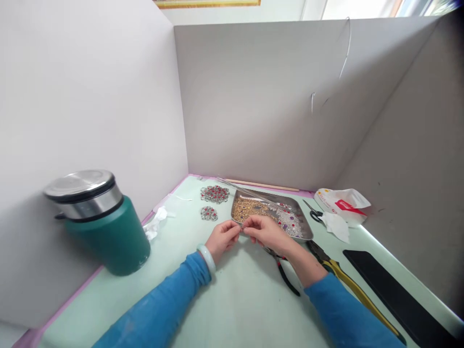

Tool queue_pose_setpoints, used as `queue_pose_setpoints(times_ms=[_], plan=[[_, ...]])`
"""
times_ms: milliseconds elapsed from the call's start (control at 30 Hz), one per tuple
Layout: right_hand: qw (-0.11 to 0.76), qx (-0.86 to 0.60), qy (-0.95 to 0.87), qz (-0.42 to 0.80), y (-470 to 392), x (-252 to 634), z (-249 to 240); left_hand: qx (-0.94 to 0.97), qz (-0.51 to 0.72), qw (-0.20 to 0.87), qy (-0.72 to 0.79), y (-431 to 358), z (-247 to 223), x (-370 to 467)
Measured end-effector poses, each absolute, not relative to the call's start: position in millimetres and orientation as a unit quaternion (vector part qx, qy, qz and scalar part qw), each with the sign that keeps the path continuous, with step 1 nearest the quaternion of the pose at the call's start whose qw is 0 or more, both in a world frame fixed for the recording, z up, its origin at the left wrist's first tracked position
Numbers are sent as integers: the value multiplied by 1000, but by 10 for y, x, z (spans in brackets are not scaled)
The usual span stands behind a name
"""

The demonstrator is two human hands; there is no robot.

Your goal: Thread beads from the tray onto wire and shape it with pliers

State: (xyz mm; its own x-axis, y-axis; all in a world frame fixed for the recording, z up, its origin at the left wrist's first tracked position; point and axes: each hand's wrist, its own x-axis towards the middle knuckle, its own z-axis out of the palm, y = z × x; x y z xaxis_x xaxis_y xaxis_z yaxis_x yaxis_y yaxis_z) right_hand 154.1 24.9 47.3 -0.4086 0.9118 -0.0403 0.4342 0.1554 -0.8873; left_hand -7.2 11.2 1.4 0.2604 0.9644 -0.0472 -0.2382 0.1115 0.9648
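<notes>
My left hand point(224, 238) and my right hand point(266, 232) meet fingertip to fingertip at the near left corner of a metal tray point(308, 233). Both are closed in a pinch, and whatever lies between the fingers is too small to make out. Gold beads point(248, 209) fill the tray's left side; clear beads point(293, 223) with some red and purple ones lie on the right. Beyond my left hand sit a larger pile of silvery rings with red beads point(214, 194) and a smaller pile point(209, 213). Red-and-black handled pliers point(284, 275) lie partly under my right forearm.
A green thermos point(105, 232) stands at the left. Crumpled tissue point(155, 223) lies beside it. On the right are scissors point(313, 211), a tissue pack point(342, 205), yellow-handled pliers point(350, 285) and a black flat object point(391, 295). A thin wooden stick point(264, 184) lies along the back panel.
</notes>
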Motion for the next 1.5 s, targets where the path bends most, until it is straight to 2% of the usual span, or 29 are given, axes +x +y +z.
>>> queue_pose_setpoints(times_ms=[133,467,633,1067,1500], plan=[[322,-459,-700,442,107,1574,374,468,475,631,397,-18,54,2],[503,-405,-622,444,-107,1662,151,394,511,694,318,-296,171,353],[502,-409,-649,399,-149,1687,26,475,484,639,362,-333,50,382],[473,-440,-729,226,-233,1746,-32,454,405,709,355,-394,65,319],[487,-449,-685,302,-249,1749,-23,465,449,682,342,-333,9,301]])
